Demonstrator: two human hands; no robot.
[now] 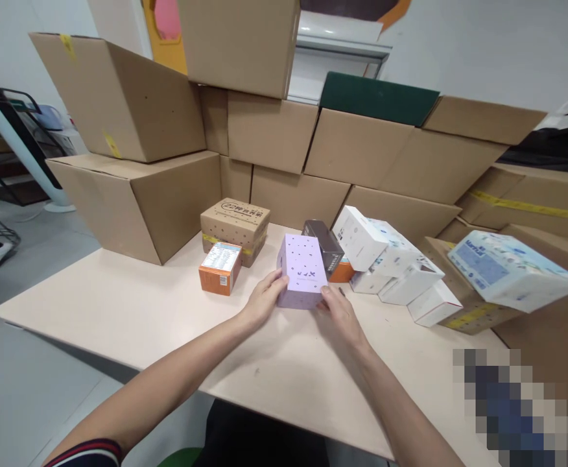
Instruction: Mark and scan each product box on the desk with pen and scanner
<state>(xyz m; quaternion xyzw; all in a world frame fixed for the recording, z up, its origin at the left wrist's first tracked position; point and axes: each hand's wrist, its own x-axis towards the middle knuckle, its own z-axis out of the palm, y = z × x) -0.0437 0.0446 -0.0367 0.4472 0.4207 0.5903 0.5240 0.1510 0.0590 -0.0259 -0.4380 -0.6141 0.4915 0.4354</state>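
A lilac box [304,263] with small dark marks sits in the middle of the table, held between both my hands. My left hand [265,296] grips its left side, and my right hand [338,310] its lower right corner. The fingers under and behind the box are partly hidden. To the left lies an orange box [220,275] with a white label, in front of a small brown carton [238,227] with yellow tape. Close behind the lilac box on the right stands a dark box [323,243].
Several white boxes [391,253] are heaped to the right, near a packet of tissues [502,266]. Large cardboard cartons [274,136] form a wall along the back of the table [133,298]. More cartons [167,201] are stacked at the left.
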